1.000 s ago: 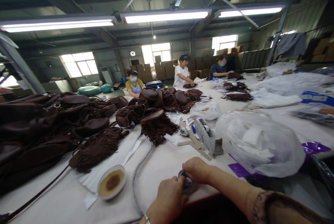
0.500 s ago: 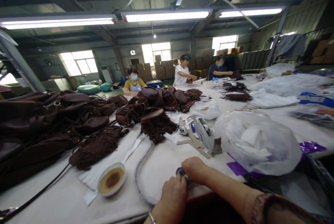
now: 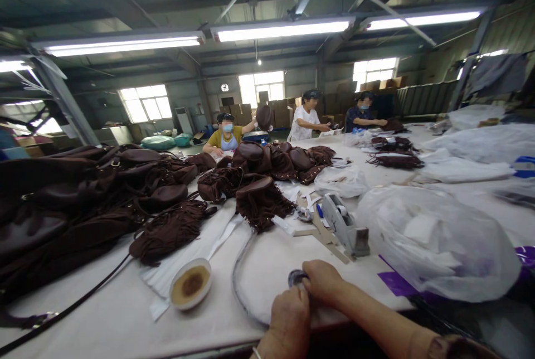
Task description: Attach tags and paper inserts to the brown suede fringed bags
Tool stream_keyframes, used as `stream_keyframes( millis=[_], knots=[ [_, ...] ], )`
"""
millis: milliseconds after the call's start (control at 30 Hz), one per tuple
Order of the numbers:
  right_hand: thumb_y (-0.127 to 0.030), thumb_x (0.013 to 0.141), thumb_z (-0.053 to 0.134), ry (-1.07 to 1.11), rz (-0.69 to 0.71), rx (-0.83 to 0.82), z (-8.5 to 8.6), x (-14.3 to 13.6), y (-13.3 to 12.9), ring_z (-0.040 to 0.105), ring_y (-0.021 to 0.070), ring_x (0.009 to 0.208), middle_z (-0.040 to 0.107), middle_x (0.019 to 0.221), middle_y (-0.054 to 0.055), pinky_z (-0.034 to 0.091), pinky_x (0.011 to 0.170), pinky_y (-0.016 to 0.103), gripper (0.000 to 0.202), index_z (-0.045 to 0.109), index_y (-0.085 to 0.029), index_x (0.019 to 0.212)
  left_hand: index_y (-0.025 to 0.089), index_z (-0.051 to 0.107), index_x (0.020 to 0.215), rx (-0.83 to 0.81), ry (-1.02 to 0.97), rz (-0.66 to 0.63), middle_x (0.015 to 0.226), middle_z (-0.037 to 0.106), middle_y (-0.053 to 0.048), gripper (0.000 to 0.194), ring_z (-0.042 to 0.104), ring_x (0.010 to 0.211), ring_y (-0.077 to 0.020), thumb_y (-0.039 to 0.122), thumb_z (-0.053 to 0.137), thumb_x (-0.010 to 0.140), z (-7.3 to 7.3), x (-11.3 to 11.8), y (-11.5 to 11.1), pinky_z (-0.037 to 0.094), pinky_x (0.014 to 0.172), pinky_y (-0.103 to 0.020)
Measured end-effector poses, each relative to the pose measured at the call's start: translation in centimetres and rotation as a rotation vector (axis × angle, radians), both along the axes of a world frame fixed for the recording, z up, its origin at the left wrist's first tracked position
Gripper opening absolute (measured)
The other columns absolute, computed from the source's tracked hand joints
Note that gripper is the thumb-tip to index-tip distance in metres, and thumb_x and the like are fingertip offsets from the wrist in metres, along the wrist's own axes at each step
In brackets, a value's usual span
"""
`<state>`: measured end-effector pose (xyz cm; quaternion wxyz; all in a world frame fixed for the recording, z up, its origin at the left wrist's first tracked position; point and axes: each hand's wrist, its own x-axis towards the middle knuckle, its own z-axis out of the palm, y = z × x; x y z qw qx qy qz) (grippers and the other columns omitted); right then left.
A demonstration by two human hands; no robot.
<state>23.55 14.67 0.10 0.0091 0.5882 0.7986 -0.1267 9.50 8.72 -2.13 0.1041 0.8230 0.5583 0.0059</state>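
Note:
My left hand [image 3: 289, 315] and my right hand [image 3: 324, 284] meet close together at the front edge of the table, both with fingers closed. A dark grey loop [image 3: 297, 277] sticks out from between them; its kind is hard to make out, and the fingers hide most of it. Left of my hands, a long grey wrapped strap [image 3: 239, 278] curves across the table. Its far end reaches a dark brown fringed bag [image 3: 262, 203], and its near end runs down to the table edge by my left wrist. A white bowl [image 3: 209, 286] with brown liquid stands further left.
Brown bags [image 3: 83, 197] are heaped along the left. A grey tape dispenser [image 3: 345, 225] stands beyond my right hand, with cardboard strips [image 3: 324, 239] beside it. A large clear plastic bag [image 3: 434, 242] of white material lies at right. Several people work across the table.
The view has swung left, so everything sits further right in the picture. Both hands stay together on the grey loop. A person across the table has raised a brown item.

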Motion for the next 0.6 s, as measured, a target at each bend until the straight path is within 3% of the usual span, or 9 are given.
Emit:
stream_keyframes(
  millis=[133, 233, 300, 400, 467, 533, 600],
  knots=[
    [-0.030, 0.085, 0.058, 0.015, 0.289, -0.009, 0.8, 1.1, 1.0, 0.068, 0.0305, 0.103, 0.075, 0.105, 0.015, 0.047, 0.087, 0.036, 0.026, 0.073, -0.017, 0.102, 0.024, 0.065, 0.116, -0.023, 0.017, -0.121, 0.107, 0.073, -0.008, 0.030, 0.069, 0.093, -0.0314, 0.034, 0.065, 0.087, 2.0, -2.1, 0.0, 0.055, 0.080, -0.042],
    [-0.030, 0.087, 0.058, -0.004, 0.420, 0.012, 1.1, 1.3, 1.4, 0.069, 0.0299, 0.101, 0.075, 0.104, 0.014, 0.048, 0.086, 0.036, 0.025, 0.072, -0.017, 0.103, 0.025, 0.068, 0.110, 0.021, 0.031, -0.146, 0.103, 0.074, -0.008, 0.025, 0.069, 0.091, -0.0300, 0.040, 0.058, 0.094, 2.1, -3.2, 0.5, 0.055, 0.078, -0.040],
    [-0.035, 0.088, 0.059, 0.008, 0.341, 0.030, 1.0, 1.0, 1.4, 0.069, 0.0302, 0.101, 0.075, 0.105, 0.014, 0.048, 0.085, 0.035, 0.027, 0.072, -0.017, 0.104, 0.025, 0.070, 0.106, 0.047, 0.012, -0.106, 0.099, 0.074, -0.007, 0.026, 0.070, 0.089, -0.0281, 0.042, 0.053, 0.097, 1.5, -3.1, 0.7, 0.054, 0.077, -0.038],
    [-0.044, 0.090, 0.056, -0.002, 0.103, 0.030, 0.6, 0.2, 0.9, 0.069, 0.0327, 0.099, 0.075, 0.103, 0.016, 0.050, 0.079, 0.036, 0.036, 0.072, -0.016, 0.104, 0.024, 0.070, 0.107, 0.070, 0.001, -0.018, 0.100, 0.074, -0.008, 0.023, 0.069, 0.092, -0.0284, 0.033, 0.051, 0.098, 0.4, -2.2, 0.6, 0.054, 0.077, -0.038],
    [-0.039, 0.090, 0.054, -0.040, 0.011, 0.005, 0.3, -0.3, 0.5, 0.070, 0.0336, 0.096, 0.075, 0.101, 0.018, 0.050, 0.075, 0.036, 0.034, 0.073, -0.013, 0.102, 0.022, 0.069, 0.106, 0.074, 0.013, 0.012, 0.101, 0.073, -0.009, 0.023, 0.068, 0.094, -0.0289, 0.023, 0.048, 0.098, 0.2, -1.6, 0.3, 0.053, 0.078, -0.039],
    [-0.027, 0.088, 0.053, -0.066, 0.015, -0.012, 0.3, -0.6, 0.3, 0.071, 0.0334, 0.096, 0.075, 0.101, 0.019, 0.050, 0.075, 0.036, 0.027, 0.074, -0.013, 0.100, 0.021, 0.069, 0.104, 0.072, 0.022, 0.007, 0.100, 0.072, -0.010, 0.021, 0.068, 0.093, -0.0286, 0.021, 0.048, 0.097, 0.4, -1.5, 0.0, 0.053, 0.077, -0.039],
    [-0.022, 0.087, 0.052, -0.066, 0.111, -0.012, 0.4, -0.5, 0.4, 0.070, 0.0332, 0.098, 0.075, 0.102, 0.019, 0.050, 0.078, 0.037, 0.027, 0.074, -0.013, 0.100, 0.022, 0.068, 0.103, 0.057, 0.023, -0.039, 0.099, 0.073, -0.008, 0.015, 0.068, 0.091, -0.0282, 0.028, 0.057, 0.094, 0.8, -2.1, 0.0, 0.053, 0.076, -0.038]
  ],
)
